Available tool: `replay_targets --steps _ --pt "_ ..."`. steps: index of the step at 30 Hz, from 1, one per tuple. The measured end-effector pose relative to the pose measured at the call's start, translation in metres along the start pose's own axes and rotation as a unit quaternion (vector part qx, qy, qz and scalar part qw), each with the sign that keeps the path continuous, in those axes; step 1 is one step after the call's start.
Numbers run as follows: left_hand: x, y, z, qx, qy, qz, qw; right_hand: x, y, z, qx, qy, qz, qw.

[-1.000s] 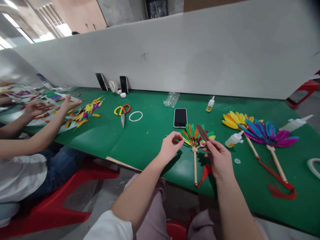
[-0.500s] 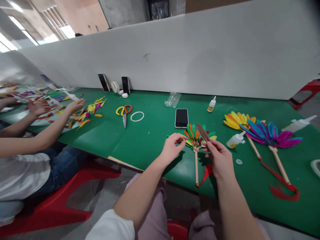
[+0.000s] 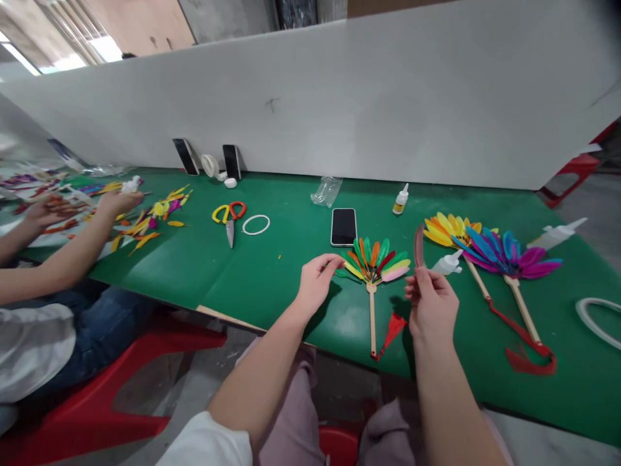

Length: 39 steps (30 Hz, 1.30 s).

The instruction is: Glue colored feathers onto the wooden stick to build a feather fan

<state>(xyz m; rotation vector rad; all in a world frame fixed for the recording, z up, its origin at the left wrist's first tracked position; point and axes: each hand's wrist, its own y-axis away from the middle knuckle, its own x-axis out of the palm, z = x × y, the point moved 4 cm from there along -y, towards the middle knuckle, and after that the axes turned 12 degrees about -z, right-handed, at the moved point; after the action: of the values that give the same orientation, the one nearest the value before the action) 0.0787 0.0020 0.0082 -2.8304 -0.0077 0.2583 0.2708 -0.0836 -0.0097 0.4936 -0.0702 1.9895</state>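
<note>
A feather fan with green, orange, dark red, yellow and pink feathers lies on the green table before me, its pale wooden handle toward me and a red tassel beside it. My left hand is closed in a pinch at the fan's left edge, on the tip of a yellow feather. A green feather shows just below those fingertips. Right of the fan, my right hand pinches a brownish-red feather, which points upward above the table.
Behind the fan lies a phone. Glue bottles stand or lie around. Two finished-looking fans, one yellow and one blue-purple, are at right. Scissors and a white ring lie left. A co-worker's hand holds a bottle.
My right hand has moved away from the fan to the right, turning the brownish-red feather more upright. My left hand stays at the fan's left edge. The view has shifted slightly.
</note>
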Motion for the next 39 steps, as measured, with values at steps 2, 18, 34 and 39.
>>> replay_targets --steps 2,18,34,39 --pt "-0.001 0.0 -0.001 -0.003 0.002 0.017 1.0 0.003 0.003 -0.001 0.006 0.024 0.016 1.0" --pt "-0.008 -0.017 0.033 0.22 -0.38 0.164 0.883 0.003 0.005 0.002 -0.02 0.065 0.025 0.997" --pt "-0.05 -0.037 0.019 0.15 -0.425 -0.086 0.888 0.001 0.002 0.001 -0.029 0.045 0.007 0.999" --pt "-0.05 -0.042 0.03 0.107 -0.487 -0.09 0.862 0.004 0.006 0.0 -0.019 0.083 0.027 0.996"
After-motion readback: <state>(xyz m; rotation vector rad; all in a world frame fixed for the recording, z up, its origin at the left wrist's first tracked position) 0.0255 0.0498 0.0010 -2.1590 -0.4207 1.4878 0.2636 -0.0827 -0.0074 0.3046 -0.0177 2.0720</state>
